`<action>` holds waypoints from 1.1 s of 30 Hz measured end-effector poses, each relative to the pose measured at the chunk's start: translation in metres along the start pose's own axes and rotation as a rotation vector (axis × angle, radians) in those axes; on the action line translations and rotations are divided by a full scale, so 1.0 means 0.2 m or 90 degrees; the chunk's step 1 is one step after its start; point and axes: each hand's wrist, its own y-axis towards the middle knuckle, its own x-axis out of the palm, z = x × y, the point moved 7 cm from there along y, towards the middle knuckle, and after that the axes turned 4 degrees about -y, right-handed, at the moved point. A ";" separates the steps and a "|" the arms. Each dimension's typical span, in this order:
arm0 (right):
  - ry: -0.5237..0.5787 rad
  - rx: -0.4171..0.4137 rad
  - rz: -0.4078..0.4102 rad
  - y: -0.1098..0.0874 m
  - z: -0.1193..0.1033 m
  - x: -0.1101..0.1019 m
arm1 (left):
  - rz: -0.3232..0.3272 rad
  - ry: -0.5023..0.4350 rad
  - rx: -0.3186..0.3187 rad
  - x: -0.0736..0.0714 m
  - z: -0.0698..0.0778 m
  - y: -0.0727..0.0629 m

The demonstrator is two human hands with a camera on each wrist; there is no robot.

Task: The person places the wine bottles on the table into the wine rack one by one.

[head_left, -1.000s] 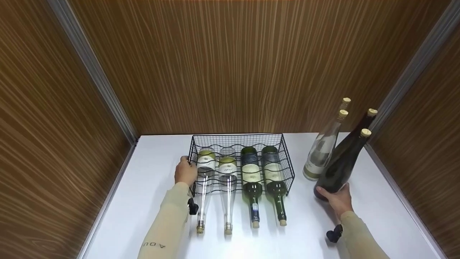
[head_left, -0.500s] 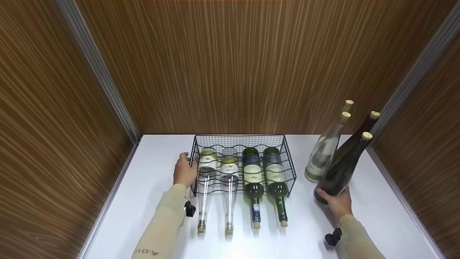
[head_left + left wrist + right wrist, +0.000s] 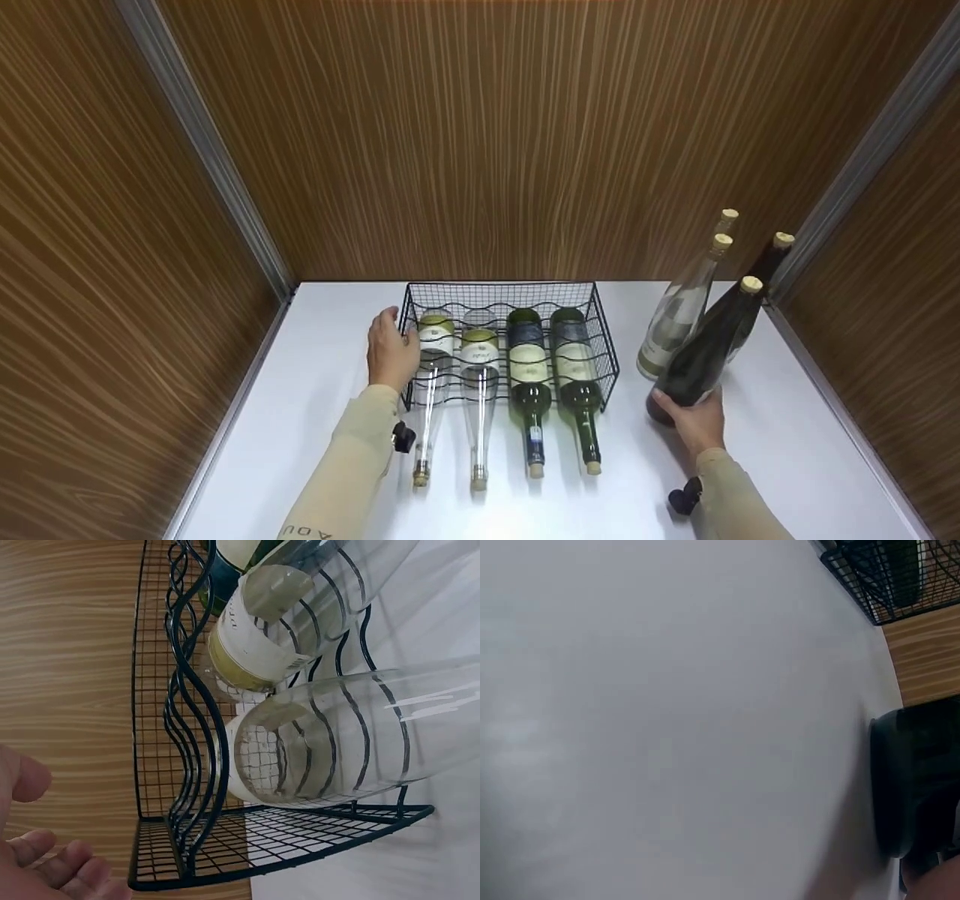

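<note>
My right hand (image 3: 701, 424) grips a dark wine bottle (image 3: 697, 367) low on its body, thumb across the near side. The bottle leans to the right, its corked neck uppermost. In the right wrist view its base (image 3: 900, 780) shows close over the white surface. My left hand (image 3: 391, 349) is beside the left end of a black wire bottle rack (image 3: 499, 283), fingers loosely bent and holding nothing; the left wrist view shows a gap between fingers and wires. In the rack lie two clear bottles (image 3: 480, 356) and two green bottles (image 3: 528, 364), necks towards me.
Behind the gripped bottle stand another dark bottle (image 3: 765, 262), a clear labelled bottle (image 3: 671, 330) and a second clear one, of which mainly the cork (image 3: 728, 217) shows. Wood-grain panels (image 3: 480, 150) enclose the white table (image 3: 330, 315) at the back and sides.
My left hand has come off the rack's left end, its fingers moving up and away from the side wires. My right hand has shifted slightly left with the dark bottle, away from the other dark one.
</note>
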 end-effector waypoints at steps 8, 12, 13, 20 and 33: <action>-0.029 -0.014 -0.003 -0.02 -0.05 0.04 | 0.032 0.020 0.070 0.00 0.10 -0.02; -0.036 -0.016 0.006 -0.05 -0.06 0.05 | 0.028 0.018 0.092 0.01 0.15 -0.03; -0.038 -0.018 0.008 -0.05 -0.07 0.05 | 0.025 0.015 0.097 0.01 0.16 -0.04; -0.053 -0.058 0.023 -0.07 -0.10 0.04 | 0.025 0.016 0.159 0.00 0.24 -0.06; -0.119 -0.168 0.042 -0.10 -0.18 0.00 | -0.010 0.011 0.193 0.01 0.27 -0.08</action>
